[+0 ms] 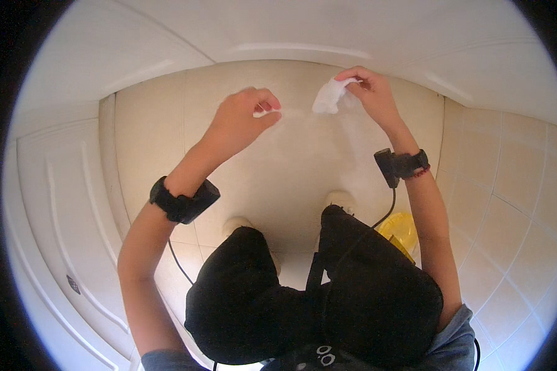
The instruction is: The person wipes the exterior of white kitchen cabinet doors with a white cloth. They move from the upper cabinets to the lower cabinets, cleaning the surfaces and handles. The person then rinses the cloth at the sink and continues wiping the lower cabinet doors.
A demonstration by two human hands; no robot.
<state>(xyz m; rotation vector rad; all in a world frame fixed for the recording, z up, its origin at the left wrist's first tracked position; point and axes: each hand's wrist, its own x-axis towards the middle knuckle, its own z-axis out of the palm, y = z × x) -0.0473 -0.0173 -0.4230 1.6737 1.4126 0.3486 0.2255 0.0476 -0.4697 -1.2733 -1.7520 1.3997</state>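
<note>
My right hand (369,88) pinches a crumpled white tissue (329,97) between thumb and fingers, and the tissue hangs down towards the left. To the left of it, my left hand (246,111) is held in the air with its thumb and fingertips close together. A thin white bit shows between those fingers, but whether they grip it is unclear. Both hands are raised in front of my knees, apart from each other, over the beige tiled floor (278,153).
Black trousers (241,301) cover my bent legs, above light shoes (341,199). A bin with a yellow liner (397,229) stands beside my right leg. White panelled doors (69,185) rise at left and ahead; a tiled wall (506,208) is at right. Cables (387,213) trail from both wrist devices (185,201).
</note>
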